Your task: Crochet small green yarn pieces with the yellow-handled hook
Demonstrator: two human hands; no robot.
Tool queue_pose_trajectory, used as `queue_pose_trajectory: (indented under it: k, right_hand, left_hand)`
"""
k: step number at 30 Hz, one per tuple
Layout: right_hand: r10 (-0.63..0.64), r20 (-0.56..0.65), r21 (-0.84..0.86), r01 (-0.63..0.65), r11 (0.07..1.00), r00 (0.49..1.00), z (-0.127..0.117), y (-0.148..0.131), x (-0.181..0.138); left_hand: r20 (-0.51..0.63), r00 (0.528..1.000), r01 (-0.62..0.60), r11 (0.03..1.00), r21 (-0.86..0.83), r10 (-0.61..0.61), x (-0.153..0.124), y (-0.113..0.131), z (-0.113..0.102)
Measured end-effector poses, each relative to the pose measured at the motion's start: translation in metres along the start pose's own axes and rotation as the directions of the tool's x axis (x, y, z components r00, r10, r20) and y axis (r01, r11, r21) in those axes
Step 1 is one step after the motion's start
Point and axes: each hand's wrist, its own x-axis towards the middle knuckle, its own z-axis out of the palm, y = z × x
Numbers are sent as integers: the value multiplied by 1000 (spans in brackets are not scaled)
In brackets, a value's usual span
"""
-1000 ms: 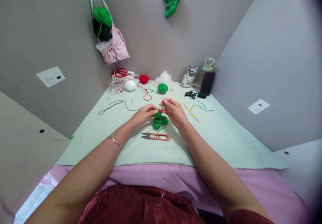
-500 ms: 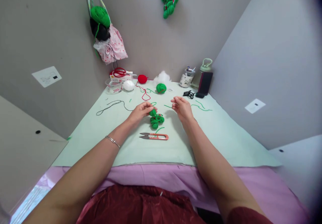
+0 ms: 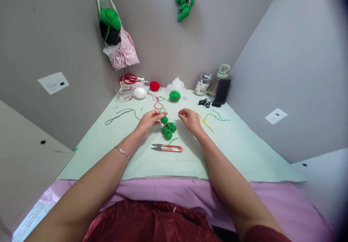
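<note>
The knobbly green yarn figure (image 3: 169,128) trails from the pinching left hand (image 3: 148,123) toward the surface's (image 3: 231,147) near edge; the right hand (image 3: 190,121) is apart, its fingers' grip unclear.

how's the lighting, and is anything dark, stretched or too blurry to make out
Head view: soft light, faint shadow on the cloth below the right hand; head view: upper right corner dark, near forearms apparently stretched; head view: thin thing at that hand's fingertips too faint to identify.

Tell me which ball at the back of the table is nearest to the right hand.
The green ball, in front of the white fluff; the red ball and white ball lie farther left.
</note>
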Motion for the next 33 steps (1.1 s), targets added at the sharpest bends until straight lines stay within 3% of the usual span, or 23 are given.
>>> queue_pose_trajectory:
  k: [2, 4, 8, 9, 16, 19, 24, 29, 33]
  right_hand:
    - [-42, 138, 6, 41, 999, 990, -3, -11, -6]
    - [-98, 332, 20, 97, 995, 938, -6, -26, -15]
    - [-170, 660, -17, 242, 970, 732, -5, -54, -43]
    - [-176, 689, -44, 282, 958, 703, -3, -59, -49]
    - [-206, 751, -158, 473, 867, 628, 7, -69, -64]
    - [-211, 727, -179, 477, 860, 654, 9, -65, -60]
    - [-202, 622, -176, 386, 906, 757, 9, -60, -54]
    - [-208, 421, -195, 312, 930, 883, 5, -58, -46]
    - [-201, 284, -297, 286, 911, 937, 9, -48, -40]
  left_hand:
    - [4, 1000, 0, 1000, -30, 0, 0, 0, 0]
    - [2, 1000, -1, 998, -61, 1, 0, 0, -1]
    - [-32, 999, -10, 994, -109, 7, 2, -1, -2]
    - [-43, 999, -13, 993, -117, 8, 2, -2, -3]
    - [-77, 997, -21, 987, -162, 8, 2, 0, -5]
    - [-60, 998, -17, 985, -174, 7, 1, 1, -5]
    - [-35, 999, -16, 982, -189, 10, 2, 2, -6]
    - [-3, 1000, -15, 979, -205, 14, 1, 4, -5]
    - [26, 999, -15, 977, -213, 21, 0, 6, -1]
